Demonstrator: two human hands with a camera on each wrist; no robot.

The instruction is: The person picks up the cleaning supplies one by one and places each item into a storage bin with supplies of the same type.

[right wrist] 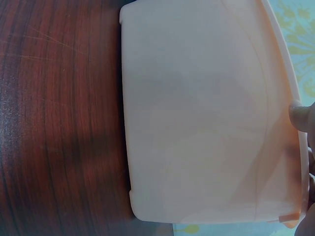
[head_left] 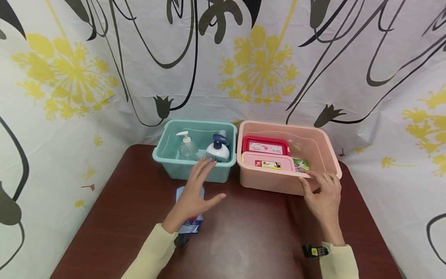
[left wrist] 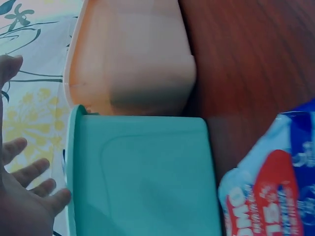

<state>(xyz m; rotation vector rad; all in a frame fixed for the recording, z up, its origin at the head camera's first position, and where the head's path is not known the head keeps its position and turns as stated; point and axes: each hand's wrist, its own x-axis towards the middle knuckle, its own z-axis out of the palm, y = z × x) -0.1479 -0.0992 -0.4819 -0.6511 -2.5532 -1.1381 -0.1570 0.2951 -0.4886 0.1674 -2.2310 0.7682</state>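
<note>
My left hand [head_left: 191, 199] is held with fingers spread at the front rim of a teal plastic basket [head_left: 167, 155]; whether a fingertip touches the rim, I cannot tell. Below that hand a blue plastic pouch [left wrist: 270, 182] with a red panel lies on the table, partly hidden in the head view. Inside the teal basket stand a clear pump bottle [head_left: 187, 148] and a white pump bottle [head_left: 217, 151] with a dark blue top. My right hand [head_left: 325, 197] grips the front rim of a pink plastic basket [head_left: 271, 182], thumb outside and fingers over the edge.
In the pink basket lie a red-lidded box [head_left: 266, 142], a pink-lidded box [head_left: 268, 159] and a small green packet [head_left: 301, 164]. Both baskets stand side by side at the back of the dark wooden table [head_left: 251, 232], against a patterned cloth [head_left: 209, 85].
</note>
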